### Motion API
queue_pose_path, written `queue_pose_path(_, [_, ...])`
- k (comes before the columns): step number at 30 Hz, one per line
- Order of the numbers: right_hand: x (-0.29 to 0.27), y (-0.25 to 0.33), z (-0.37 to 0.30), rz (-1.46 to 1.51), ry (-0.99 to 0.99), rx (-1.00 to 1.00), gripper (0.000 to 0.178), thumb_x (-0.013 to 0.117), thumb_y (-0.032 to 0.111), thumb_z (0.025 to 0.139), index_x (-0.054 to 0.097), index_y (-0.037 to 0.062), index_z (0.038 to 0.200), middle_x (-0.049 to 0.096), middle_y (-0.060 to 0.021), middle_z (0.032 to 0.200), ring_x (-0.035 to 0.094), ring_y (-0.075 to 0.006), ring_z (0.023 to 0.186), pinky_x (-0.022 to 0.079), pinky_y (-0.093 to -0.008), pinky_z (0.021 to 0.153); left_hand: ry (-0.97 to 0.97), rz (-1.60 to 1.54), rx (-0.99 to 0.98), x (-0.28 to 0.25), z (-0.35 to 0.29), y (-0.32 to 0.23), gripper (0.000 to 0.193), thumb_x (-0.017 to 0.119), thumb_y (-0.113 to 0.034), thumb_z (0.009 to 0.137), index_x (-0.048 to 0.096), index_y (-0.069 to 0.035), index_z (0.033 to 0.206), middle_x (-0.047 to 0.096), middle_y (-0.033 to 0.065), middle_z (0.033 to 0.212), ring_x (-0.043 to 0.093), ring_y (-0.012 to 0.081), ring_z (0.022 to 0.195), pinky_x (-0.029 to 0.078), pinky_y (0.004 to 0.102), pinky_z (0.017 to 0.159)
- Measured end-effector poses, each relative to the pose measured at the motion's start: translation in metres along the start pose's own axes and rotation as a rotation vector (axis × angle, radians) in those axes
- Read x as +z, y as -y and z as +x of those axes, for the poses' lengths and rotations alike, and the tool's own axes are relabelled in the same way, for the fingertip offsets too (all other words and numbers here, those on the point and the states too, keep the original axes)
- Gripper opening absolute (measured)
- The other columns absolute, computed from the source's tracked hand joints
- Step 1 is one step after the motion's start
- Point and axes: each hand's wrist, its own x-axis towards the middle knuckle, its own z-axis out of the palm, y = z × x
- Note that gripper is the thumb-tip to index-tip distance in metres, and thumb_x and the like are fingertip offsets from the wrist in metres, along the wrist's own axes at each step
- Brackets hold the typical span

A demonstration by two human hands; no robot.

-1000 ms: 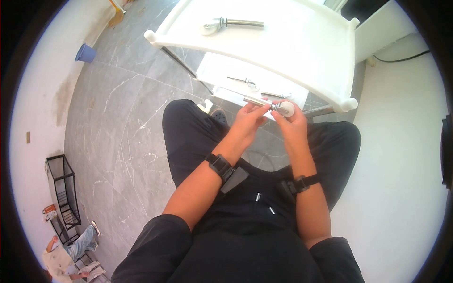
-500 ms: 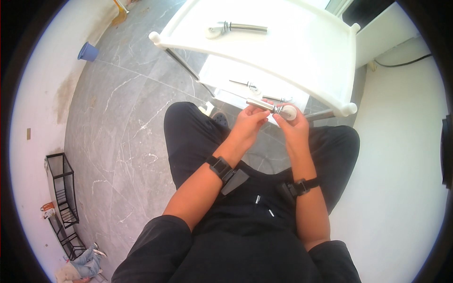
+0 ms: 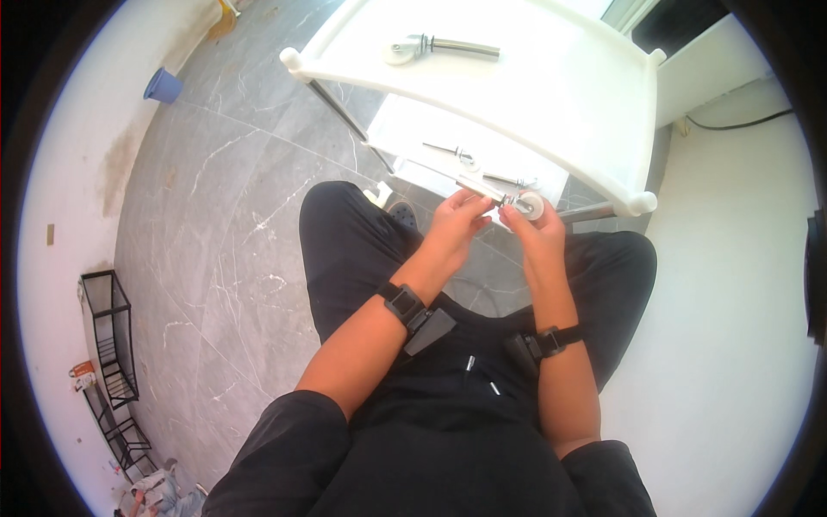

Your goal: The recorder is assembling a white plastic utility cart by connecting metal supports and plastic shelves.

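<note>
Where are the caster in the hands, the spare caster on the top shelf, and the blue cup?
Held caster wheel (image 3: 530, 205), head view, on the white wheel.
Spare caster (image 3: 401, 50), head view, on its white wheel.
Blue cup (image 3: 161, 85), head view, on its side wall.

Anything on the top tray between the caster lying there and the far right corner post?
No. In the head view, the white tray is bare from the caster to the corner post.

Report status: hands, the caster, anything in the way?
Left hand and right hand both shut on caster, held over the lap. Second caster lies on white cart top. Nothing blocking.
</note>
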Motion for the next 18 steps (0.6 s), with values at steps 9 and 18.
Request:
queue_pose_path(9, [0.002, 0.006, -0.001, -0.099, 0.031, -0.010, 0.031, 0.073, 0.008, 0.087, 0.060, -0.0013, 0.113, 0.066, -0.0080, 0.099, 0.065, -0.0163, 0.083, 0.053, -0.0278, 0.073, 0.021, -0.002, 0.072, 0.001, -0.001, -0.002, 0.024, 0.065, -0.011, 0.094, 0.060, -0.005, 0.116, 0.065, 0.0043, 0.109, 0.059, 0.0119, 0.097, 0.047, 0.0283, 0.089])
queue_pose_path(18, [0.003, 0.008, -0.001, -0.030, -0.012, 0.154, 0.034, 0.073, 0.021, 0.090, 0.058, 0.0002, 0.112, 0.069, -0.0114, 0.085, 0.063, -0.0142, 0.063, 0.052, -0.0251, 0.060, 0.070, -0.061, 0.031, -0.003, 0.003, 0.003, 0.023, 0.065, -0.014, 0.095, 0.061, -0.004, 0.115, 0.066, 0.0066, 0.116, 0.060, 0.0119, 0.094, 0.048, 0.0282, 0.088])
